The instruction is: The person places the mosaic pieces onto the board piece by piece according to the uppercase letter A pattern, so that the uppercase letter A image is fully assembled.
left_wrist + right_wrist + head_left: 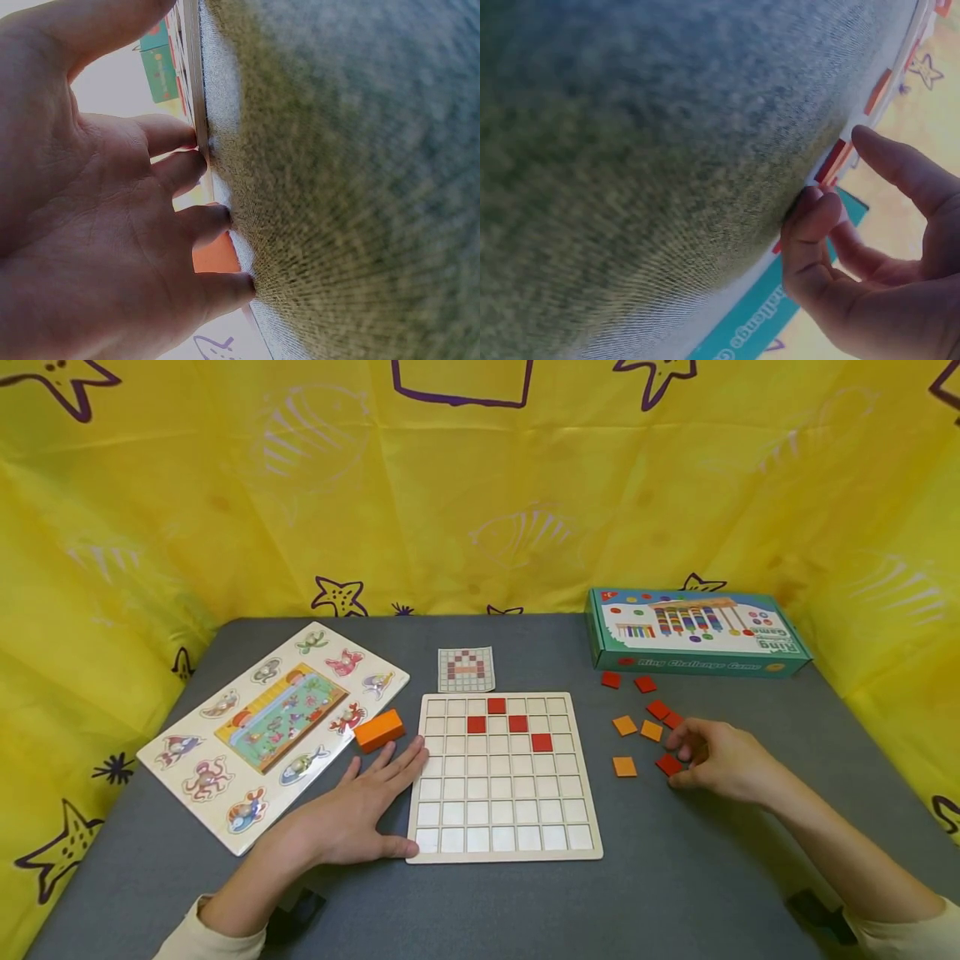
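A wooden grid board [587, 852] lies flat in the middle, with several red square tiles in its upper cells. My left hand [352, 814] rests at its left edge, fingers spread, with the thumb and a fingertip touching the frame. In the left wrist view the palm of the left hand [112, 202] is visible beside the board's edge [196, 75]. On the right, my right hand [723, 760] pinches a red square tile [668, 765] between thumb and finger, low at the table. The right wrist view shows that red tile [831, 160] between the fingertips.
Loose orange tiles [624, 767] and red tiles [645, 684] lie right of the board. Behind the board is a pattern card [487, 685]. An orange block [379, 731] sits by a sea-animal puzzle [247, 847] on the left. A Ring Challenge Game box [697, 664] stands back right.
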Demonstrator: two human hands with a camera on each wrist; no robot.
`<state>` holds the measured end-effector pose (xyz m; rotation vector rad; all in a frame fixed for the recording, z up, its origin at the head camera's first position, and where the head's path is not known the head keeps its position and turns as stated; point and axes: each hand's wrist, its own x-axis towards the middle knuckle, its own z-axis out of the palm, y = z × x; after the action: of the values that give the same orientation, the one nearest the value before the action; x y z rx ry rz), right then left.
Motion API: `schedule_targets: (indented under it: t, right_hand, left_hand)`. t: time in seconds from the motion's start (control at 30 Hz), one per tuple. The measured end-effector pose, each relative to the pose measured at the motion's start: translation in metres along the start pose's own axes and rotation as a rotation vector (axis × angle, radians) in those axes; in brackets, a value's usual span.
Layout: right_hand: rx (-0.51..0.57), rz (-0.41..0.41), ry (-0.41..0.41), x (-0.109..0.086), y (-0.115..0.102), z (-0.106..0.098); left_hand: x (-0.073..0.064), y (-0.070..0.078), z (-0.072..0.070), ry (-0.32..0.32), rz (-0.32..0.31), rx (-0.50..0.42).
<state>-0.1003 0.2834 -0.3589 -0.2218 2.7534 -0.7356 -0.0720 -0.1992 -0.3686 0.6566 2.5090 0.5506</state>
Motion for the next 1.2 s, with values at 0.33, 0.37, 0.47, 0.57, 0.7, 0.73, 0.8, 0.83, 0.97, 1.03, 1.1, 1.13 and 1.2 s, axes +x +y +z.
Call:
schedule_targets:
  t: [0.33,0.37,0.47,0.57,0.7,0.73,0.8,0.83,0.97,1.03,1.1,1.13,1.2]
  right_hand:
    - [0.008,0.018,-0.010,0.0006,0.0050,0.0032]
    - [0.006,0.018,-0.008,0.0007,0.0051,0.0036]
    - [-0.004,0.012,0.007,0.0007,0.0053,0.0048]
    - [-0.010,0.002,0.022,0.0010,0.0049,0.0059]
    - [-0.011,-0.005,0.033,0.0015,0.0041,0.0069]
    - [-0.011,-0.005,0.035,0.0015,0.0038,0.0071]
    - [-0.011,-0.002,0.041,0.0017,0.0030,0.0074]
    - [-0.008,0.000,0.046,0.0018,0.0027,0.0075]
    - [0.013,0.015,0.064,0.0017,0.0018,0.0075]
    - [0.025,0.021,0.072,0.0013,0.0012,0.0074]
    - [0.031,0.026,0.075,0.0011,0.0006,0.0072]
    - [0.033,0.026,0.077,0.0011,0.0003,0.0071]
    - [0.037,0.026,0.079,0.0013,0.0001,0.0067]
  left_hand:
    - [0.0002,0.0009,-0.0010,-0.005,-0.004,0.001]
    - [0.0001,0.0009,-0.0010,-0.006,-0.004,0.001]
    - [0.0000,0.0012,-0.0010,-0.007,-0.004,0.000]
    - [0.0002,0.0012,-0.0012,-0.008,-0.006,0.000]
    - [0.0006,0.0009,-0.0015,-0.009,-0.008,0.002]
    - [0.0005,0.0007,-0.0014,-0.010,-0.009,0.002]
    - [0.0004,0.0005,-0.0012,-0.008,-0.008,0.002]
    - [0.0004,0.0004,-0.0011,-0.008,-0.007,0.003]
    - [0.0003,-0.0001,-0.0006,-0.005,-0.005,0.004]
    - [0.0002,-0.0001,-0.0005,-0.005,-0.005,0.003]
    - [0.0002,0.0003,-0.0006,-0.006,-0.005,0.002]
    - [0.0002,0.0005,-0.0006,-0.006,-0.005,0.002]
    - [0.0000,0.0009,-0.0007,-0.004,-0.005,0.006]
